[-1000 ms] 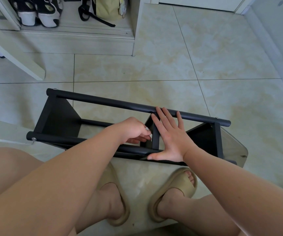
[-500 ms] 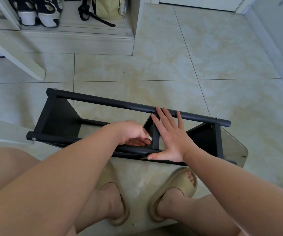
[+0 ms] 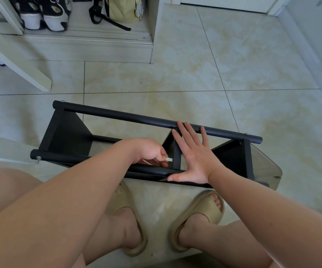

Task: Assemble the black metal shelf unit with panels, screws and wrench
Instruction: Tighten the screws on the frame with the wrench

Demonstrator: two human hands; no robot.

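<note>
While your right hand (image 3: 195, 157) lies flat, fingers spread, across the shelf unit (image 3: 117, 118) on the floor (image 3: 233, 74), your left hand (image 3: 148, 151) pinches what looks like the wrench (image 3: 169, 159) — just left of the middle panel (image 3: 176, 151), tip toward it.

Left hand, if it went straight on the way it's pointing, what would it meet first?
Probably the shelf's middle panel: the left hand pinches a small silver piece that points right, just short of that panel's edge. Depth is unclear; it may already touch.
</note>
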